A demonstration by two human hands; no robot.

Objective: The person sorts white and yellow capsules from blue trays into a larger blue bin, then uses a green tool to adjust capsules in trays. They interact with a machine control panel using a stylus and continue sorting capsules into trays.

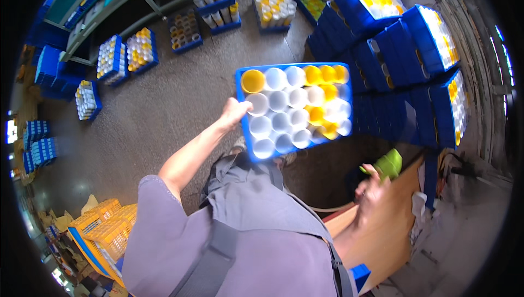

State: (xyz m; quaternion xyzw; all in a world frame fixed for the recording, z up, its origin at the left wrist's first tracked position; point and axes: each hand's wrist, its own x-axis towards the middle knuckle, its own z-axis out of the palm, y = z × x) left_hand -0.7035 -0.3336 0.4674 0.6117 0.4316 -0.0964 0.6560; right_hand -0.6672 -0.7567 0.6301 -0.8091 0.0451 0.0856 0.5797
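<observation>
My left hand [236, 113] grips the left rim of a blue plastic crate [242, 133] in front of me. Open-topped white cylinders [260, 127] and yellow cylinders [253, 81] stand in rows inside it, mouths upward. The crate's right side is blurred, and I cannot tell whether anything supports it there. Low on the right, my right hand [371, 188] has its fingers around a bright green object [389, 163], over or beside the wooden tabletop. Motion blur leaves the green object's kind unclear.
Stacked blue crates [382, 57] rise close on the right. More filled crates stand on the floor ahead, including one with white and yellow cylinders [273, 4]. A wooden tabletop [385, 219] lies right, a metal rack [123, 8] upper left, and yellow plastic baskets [108, 225] lower left.
</observation>
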